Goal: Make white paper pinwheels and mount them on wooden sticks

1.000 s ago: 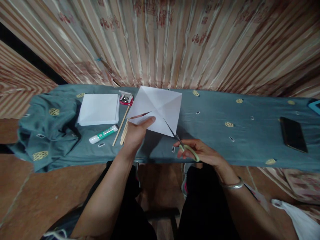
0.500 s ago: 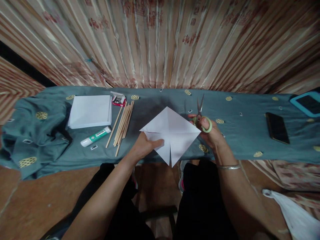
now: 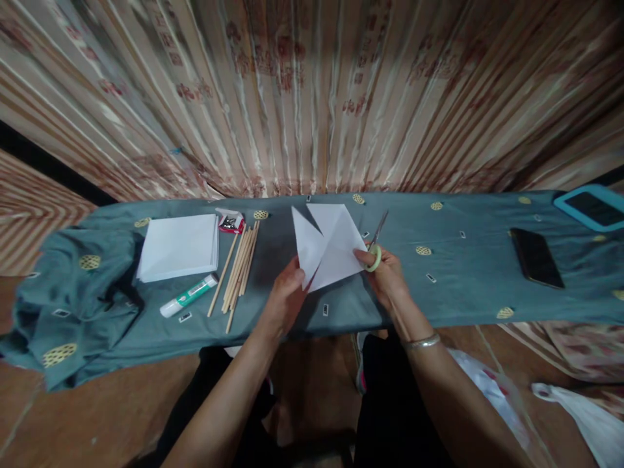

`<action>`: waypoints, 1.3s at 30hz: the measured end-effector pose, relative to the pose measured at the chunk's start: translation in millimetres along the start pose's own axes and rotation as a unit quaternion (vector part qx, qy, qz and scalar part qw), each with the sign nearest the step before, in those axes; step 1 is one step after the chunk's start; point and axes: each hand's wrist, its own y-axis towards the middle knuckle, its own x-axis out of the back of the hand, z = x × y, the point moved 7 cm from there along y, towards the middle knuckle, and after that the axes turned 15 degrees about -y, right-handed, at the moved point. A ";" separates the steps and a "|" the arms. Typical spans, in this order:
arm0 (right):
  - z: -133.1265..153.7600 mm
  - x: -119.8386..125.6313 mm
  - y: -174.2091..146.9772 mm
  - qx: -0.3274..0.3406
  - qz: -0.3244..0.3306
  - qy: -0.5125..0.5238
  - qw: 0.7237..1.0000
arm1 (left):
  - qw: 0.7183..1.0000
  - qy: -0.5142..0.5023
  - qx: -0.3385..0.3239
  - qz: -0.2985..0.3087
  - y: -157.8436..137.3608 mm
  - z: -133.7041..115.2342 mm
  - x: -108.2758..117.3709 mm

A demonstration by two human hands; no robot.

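Left hand [image 3: 285, 294]: gripping a slit white paper sheet [image 3: 336, 250] by its near-left corner. Right hand [image 3: 390, 281]: closed around green-handled scissors [image 3: 374, 246], also touching the sheet's right edge.

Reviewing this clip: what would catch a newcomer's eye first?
Probably the slit white paper, held over the cloth between the left hand and right hand. Then the scissors, pale green-handled, in the right hand too. After that, the sticks lying left of the paper.
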 end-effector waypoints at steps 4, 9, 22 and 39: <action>-1.7 -13.0 1.0 0.009 -0.035 0.057 0.998 | 0.995 0.066 -0.033 -0.063 2.1 11.7 -4.4; -2.2 -19.0 -0.5 0.000 -0.037 0.100 0.994 | 0.988 -0.030 -0.046 -0.146 4.9 14.2 7.1; -8.2 -29.9 -12.7 0.018 -0.004 0.042 0.999 | 0.978 -0.051 -0.061 -0.191 9.1 30.3 6.1; -18.4 -34.0 -69.6 -0.021 0.369 -0.239 0.898 | 0.954 -0.110 -0.174 -0.215 16.4 -38.2 29.0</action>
